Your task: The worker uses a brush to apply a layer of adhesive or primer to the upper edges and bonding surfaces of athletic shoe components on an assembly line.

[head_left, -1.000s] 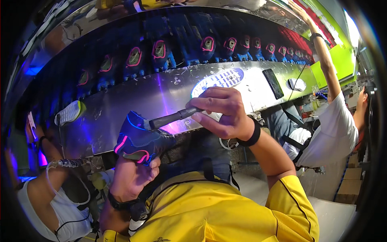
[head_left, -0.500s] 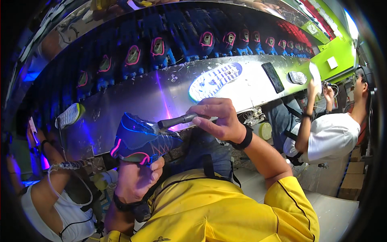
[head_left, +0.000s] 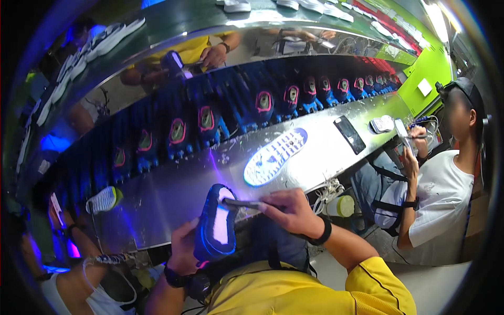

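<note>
Left hand: fingers closed on a dark-blue shoe upper, partly hidden behind it.
Shoe position: held up at the near edge of the metal desk, pale underside facing up.
Right hand: fingers pinched on a slim dark brush, tip at the far end of that underside.
Desk, middle: white patterned shoe sole, just beyond the brush.
Desk, right: black smartphone; small grey-white sole farther right.
Desk, left: white sole with yellow-green end.
Far side: row of pink-collared shoe uppers.
Right neighbour: seated co-worker, white shirt.
</note>
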Available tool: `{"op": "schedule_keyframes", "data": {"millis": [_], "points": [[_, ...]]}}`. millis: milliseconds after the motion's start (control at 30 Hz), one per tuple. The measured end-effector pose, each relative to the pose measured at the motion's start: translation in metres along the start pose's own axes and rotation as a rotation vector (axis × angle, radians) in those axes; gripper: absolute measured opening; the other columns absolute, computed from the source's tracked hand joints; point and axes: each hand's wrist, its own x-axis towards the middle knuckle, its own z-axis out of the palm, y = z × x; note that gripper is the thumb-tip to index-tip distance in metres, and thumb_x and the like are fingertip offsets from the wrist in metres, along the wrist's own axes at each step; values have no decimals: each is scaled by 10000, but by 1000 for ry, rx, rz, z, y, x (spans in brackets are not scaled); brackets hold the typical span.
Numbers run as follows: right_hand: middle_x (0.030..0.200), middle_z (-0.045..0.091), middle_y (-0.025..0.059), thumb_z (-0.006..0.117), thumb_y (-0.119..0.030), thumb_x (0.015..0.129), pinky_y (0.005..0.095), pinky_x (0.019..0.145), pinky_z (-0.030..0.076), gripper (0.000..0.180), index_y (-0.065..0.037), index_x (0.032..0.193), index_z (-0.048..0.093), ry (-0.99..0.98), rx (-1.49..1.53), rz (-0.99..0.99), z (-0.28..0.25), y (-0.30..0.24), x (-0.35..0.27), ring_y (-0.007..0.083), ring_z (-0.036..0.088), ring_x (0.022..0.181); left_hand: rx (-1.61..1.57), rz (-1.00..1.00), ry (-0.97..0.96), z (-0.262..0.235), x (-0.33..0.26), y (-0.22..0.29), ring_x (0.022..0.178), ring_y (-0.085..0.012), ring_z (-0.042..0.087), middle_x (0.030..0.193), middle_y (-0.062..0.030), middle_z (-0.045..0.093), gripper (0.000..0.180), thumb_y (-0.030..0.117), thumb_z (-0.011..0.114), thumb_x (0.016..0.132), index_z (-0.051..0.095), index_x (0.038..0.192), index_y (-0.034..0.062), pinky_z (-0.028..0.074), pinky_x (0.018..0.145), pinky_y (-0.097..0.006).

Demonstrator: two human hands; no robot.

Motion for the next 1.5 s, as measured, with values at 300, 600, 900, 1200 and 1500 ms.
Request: {"op": "schedule_keyframes", "data": {"millis": [300,600,900,1200,1500], "points": [[792,714,34,712,-113,1030,252,627,468,187,59,1059,781,470,400,303,-36,26,-19,84,619,706,700,393,73,66,188,67,1064,-228,723,1199,-102,729,536,121,790,907,614,1401,10,566,1003,-370],[752,681,1,700,-131,1038,235,594,412,204,59,1037,774,506,307,307,-41,46,-20,53,571,668,1750,830,420,61,428,104,1123,-355,727,1231,-158,758,676,345,937,719,713,1320,132,574,971,-446],[772,697,22,708,-88,1022,240,615,433,176,62,1081,778,519,320,351,-50,59,-25,67,595,691,1890,858,418,76,350,130,1233,-387,670,1351,-205,701,515,281,731,869,717,1377,202,547,1033,-505],[778,695,17,711,-83,1022,239,634,452,181,84,1059,769,481,399,316,-28,40,-19,69,613,707,1701,530,557,-37,261,196,1215,-343,696,1276,-192,735,643,227,865,791,683,1386,64,553,1064,-445],[766,702,15,735,-106,1006,239,628,449,181,56,1071,780,296,326,299,2,12,-21,64,607,699,152,391,194,-44,93,141,1030,-209,744,1118,-74,764,337,108,780,931,704,1250,33,608,923,-372]]}}
